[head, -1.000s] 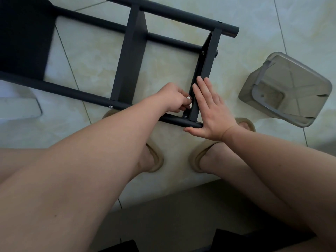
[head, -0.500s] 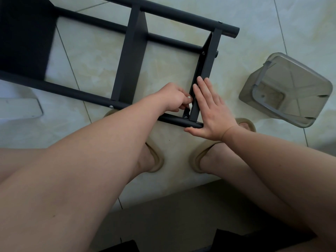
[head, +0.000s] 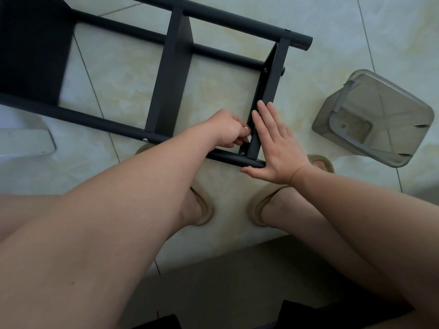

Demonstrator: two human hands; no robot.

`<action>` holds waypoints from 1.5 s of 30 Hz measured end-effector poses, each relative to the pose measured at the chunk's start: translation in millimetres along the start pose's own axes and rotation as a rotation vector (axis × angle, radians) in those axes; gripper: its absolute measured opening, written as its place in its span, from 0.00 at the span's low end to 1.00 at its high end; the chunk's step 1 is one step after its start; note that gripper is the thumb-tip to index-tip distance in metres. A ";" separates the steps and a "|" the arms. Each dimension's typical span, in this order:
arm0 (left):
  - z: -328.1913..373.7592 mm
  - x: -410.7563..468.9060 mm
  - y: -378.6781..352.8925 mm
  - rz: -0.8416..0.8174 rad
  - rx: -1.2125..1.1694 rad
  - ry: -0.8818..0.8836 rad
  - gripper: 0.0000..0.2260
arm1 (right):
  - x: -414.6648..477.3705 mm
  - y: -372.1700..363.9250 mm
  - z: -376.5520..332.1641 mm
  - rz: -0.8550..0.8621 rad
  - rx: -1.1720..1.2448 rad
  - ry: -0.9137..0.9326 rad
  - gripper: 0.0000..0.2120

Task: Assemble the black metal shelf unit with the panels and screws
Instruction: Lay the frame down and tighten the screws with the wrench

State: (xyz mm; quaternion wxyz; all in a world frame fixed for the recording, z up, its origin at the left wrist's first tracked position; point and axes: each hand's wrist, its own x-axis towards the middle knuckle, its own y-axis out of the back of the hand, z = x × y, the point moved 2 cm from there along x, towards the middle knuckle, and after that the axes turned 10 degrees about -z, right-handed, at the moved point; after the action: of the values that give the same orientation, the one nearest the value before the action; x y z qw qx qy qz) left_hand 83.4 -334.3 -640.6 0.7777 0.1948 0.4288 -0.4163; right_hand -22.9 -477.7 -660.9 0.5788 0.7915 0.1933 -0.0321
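Observation:
The black metal shelf unit (head: 166, 91) lies on its side on the tiled floor, its round posts running left to right. An end panel (head: 270, 84) stands between the two near posts at the right. My left hand (head: 225, 130) is curled at the inner side of this panel near its lower corner, fingertips pinching something small that I cannot make out. My right hand (head: 278, 148) lies flat with straight fingers against the panel's outer face, thumb under the end of the near post (head: 228, 159). Small screws (head: 242, 153) show at the joints.
A clear grey plastic container (head: 375, 119) lies tipped on the floor to the right. My two feet in beige slippers (head: 206, 210) stand just below the near post. A pale flat object (head: 26, 141) sits at the left edge.
Almost nothing has moved. My left hand's fingers have shifted slightly at the panel's lower corner; my right hand stays flat on the panel.

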 end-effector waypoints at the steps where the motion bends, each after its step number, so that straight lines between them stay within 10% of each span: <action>1: -0.3 0.3 0.0 -0.002 0.011 0.004 0.02 | 0.1 -0.3 0.1 -0.001 0.001 0.000 0.55; 45: -4.6 -3.8 10.9 -0.114 0.262 -0.006 0.05 | 0.2 0.6 -0.5 -0.016 -0.008 -0.007 0.55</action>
State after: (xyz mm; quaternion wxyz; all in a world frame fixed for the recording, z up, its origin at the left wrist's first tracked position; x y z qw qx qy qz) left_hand 88.9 -323.1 -640.6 0.7220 0.2689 0.3790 -0.5127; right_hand -22.6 -477.3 -660.2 0.5825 0.7875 0.1978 -0.0387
